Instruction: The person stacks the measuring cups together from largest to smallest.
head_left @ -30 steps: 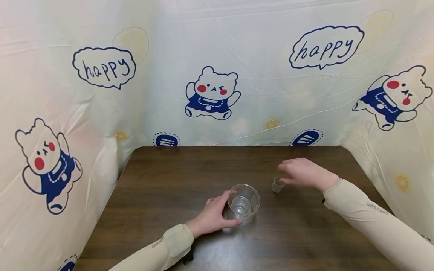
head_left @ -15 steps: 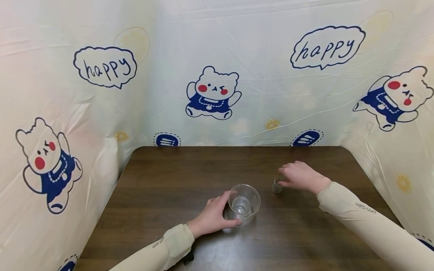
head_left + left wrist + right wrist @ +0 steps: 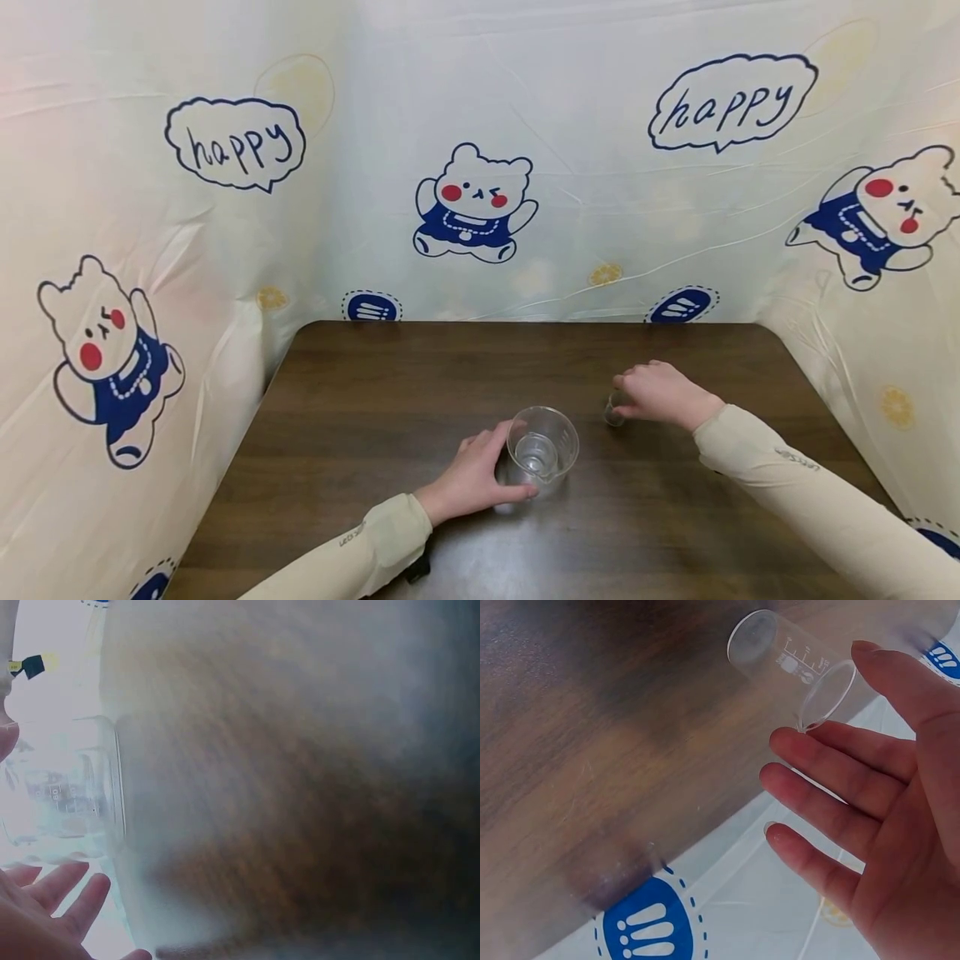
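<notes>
A large clear glass beaker [image 3: 566, 454] stands on the table, with a smaller beaker [image 3: 537, 457] nested inside it. My left hand [image 3: 471, 477] grips the large beaker from the left, thumb on the near side and fingers round the far side. The left wrist view shows the beaker [image 3: 112, 772] between thumb and fingers, with white graduations. Farther right, a small empty glass beaker [image 3: 795, 667] stands upright. My right hand [image 3: 667, 393] pinches its rim from above between thumb [image 3: 900, 679] and fingertips; its other fingers reach past the rim.
The dark wooden table [image 3: 420, 375] has rounded far corners. Pale cloth [image 3: 570, 167] printed with bears and "happy" bubbles hangs behind it and at both sides.
My right hand has come down and slightly nearer, its thumb and fingers now round the small beaker's rim. The left hand and the large beaker stay in place.
</notes>
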Tool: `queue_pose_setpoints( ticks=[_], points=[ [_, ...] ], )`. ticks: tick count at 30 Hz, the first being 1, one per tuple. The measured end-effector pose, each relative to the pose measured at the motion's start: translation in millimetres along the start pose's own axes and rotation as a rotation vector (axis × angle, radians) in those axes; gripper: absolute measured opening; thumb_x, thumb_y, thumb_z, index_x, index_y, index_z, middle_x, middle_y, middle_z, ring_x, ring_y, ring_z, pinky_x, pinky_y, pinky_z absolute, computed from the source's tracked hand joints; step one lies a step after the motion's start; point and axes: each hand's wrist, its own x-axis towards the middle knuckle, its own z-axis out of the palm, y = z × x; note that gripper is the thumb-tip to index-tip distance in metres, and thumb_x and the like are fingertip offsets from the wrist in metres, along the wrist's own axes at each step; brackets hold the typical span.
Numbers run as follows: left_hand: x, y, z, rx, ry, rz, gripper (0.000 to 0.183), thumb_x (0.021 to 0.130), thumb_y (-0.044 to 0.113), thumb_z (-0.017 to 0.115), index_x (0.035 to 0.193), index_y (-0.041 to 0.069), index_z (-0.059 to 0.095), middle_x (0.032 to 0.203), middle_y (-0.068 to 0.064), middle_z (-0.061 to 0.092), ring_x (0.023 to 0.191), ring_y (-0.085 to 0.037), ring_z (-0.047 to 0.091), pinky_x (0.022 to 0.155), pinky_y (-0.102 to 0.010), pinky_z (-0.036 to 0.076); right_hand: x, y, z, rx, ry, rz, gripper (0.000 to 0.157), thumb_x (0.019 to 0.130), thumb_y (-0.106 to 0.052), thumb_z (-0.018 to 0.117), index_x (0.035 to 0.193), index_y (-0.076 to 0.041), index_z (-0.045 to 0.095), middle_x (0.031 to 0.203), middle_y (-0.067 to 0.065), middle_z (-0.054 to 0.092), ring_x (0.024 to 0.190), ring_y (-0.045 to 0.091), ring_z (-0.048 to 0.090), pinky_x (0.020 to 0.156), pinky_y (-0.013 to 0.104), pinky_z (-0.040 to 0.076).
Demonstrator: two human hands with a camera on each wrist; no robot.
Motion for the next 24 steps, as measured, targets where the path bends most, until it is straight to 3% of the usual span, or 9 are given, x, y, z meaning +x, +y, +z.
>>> queue_pose_setpoints(
  ticks=[24],
  points=[
    [1.4,-2.0,1.7,0.023,0.013,0.015,0.088,0.083,0.058,0.082,0.152,0.021,0.043,0.147,0.006,0.056,0.125,-0.019,0.054,0.108,-0.055,0.035,-1.6,3.0,4.7,0.035,-0.064,0.025,0.029,0.084,-0.034,0.086,0.082,-0.014,0.066,0.062,-0.007,0.056,0.059,0.014,0.058,0.063,0.042,0.051]
  ],
)
